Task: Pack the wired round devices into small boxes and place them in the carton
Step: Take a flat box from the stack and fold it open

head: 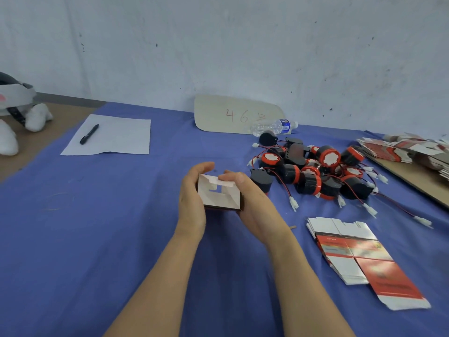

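Blue cloth [121, 227] covers the table from near edge to far wall. Over on the right sits the heap of wired round devices [315, 171], black bodies with red rims lying every which way, their red-and-black leads and white plugs trailing toward the near right. Nearer on the right lies a fanned stack of flat box blanks [359, 254], red and white, and a second stack [408, 149] lies at the far right edge. Far left there's a white sheet of paper [111, 136]; a cardboard sign [233, 115] marked 46 leans at the wall. Centre stage, two bare forearms reach in from the near edge and converge. The left hand [192, 198] cups the left side with fingers curled over the far corner, while the right hand [252, 198] wraps the right side, its fingers laid across the far flap. Between them is the small box [218, 193], held at the middle of the table just above the cloth. Its flapped end is tipped up toward the camera with white flaps partly folded in, and its long axis can't be read from here. A water bottle [272, 127] lies on its side by the sign, and a black pen [89, 134] rests on the paper.
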`<state>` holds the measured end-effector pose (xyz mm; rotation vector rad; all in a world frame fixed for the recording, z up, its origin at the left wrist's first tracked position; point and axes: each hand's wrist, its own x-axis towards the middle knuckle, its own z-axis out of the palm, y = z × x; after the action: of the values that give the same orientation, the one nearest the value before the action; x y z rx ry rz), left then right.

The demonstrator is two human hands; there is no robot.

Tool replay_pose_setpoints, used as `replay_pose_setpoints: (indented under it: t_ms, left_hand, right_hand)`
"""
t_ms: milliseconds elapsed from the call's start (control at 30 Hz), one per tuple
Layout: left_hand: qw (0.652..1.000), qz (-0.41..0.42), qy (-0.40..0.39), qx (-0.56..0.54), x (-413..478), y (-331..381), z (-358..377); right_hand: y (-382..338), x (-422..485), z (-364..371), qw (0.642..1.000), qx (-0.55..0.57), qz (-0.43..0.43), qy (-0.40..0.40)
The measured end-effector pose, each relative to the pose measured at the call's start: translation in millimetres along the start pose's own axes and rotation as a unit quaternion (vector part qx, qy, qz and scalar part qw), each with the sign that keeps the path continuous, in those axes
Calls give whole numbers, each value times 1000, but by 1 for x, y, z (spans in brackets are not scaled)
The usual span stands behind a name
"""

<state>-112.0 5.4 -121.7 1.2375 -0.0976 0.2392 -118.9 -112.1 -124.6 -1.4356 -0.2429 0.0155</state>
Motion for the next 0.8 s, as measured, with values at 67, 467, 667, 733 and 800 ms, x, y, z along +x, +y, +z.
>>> replay_pose_setpoints:
  t_ms: [67, 467, 667, 733, 800]
  left_hand:
    - [1000, -1, 4, -16, -1, 1, 2]
    - [996, 57, 21, 67, 2, -14, 6]
    - [979, -8, 66, 193, 9, -20, 6]
    - [981, -56, 34, 180, 9, -18, 5]
    - [988, -103, 8, 117, 9, -11, 2]
  right_hand:
    - [0, -1, 2, 996, -80, -23, 17]
    - [-1, -2, 8, 966, -218, -82, 108]
    - [-3, -1, 15, 951, -188, -151, 194]
    - [-2, -1, 15, 937, -211, -174, 219]
    - [0, 0, 13, 938, -205, -166, 223]
